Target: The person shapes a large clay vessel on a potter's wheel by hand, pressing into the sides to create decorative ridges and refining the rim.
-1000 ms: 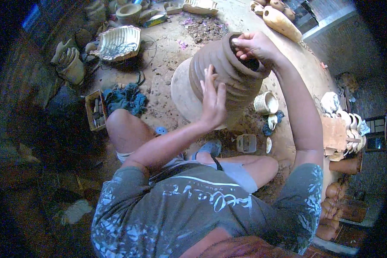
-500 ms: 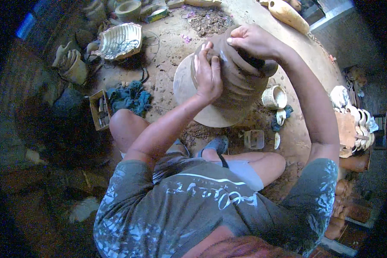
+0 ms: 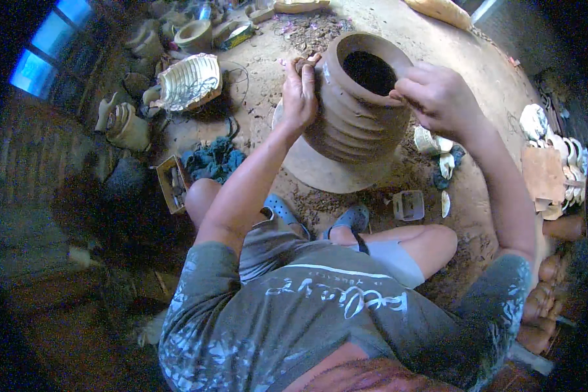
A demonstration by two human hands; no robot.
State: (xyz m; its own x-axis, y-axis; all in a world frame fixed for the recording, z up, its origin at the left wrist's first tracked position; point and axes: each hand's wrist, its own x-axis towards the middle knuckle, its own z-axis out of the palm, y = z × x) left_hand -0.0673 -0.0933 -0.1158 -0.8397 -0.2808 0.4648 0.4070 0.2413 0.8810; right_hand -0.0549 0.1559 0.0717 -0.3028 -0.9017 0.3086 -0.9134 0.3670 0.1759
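Right hand [image 3: 438,101] has shifted from across the mouth to the right of the rim, uncovering the dark opening; its fingers are curled, any pinch indeterminable. Left hand [image 3: 299,98], loosely open, lies against the left wall. Ribbed brown clay pot [image 3: 356,130] stands on a pale, smooth round base [image 3: 340,179] above crumbly soil [image 3: 317,201].

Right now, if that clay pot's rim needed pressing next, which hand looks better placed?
Probably the right hand: its bent fingers are at the rim of the clay pot, beside the dark opening. The left hand is at the pot's left, by its outer wall.
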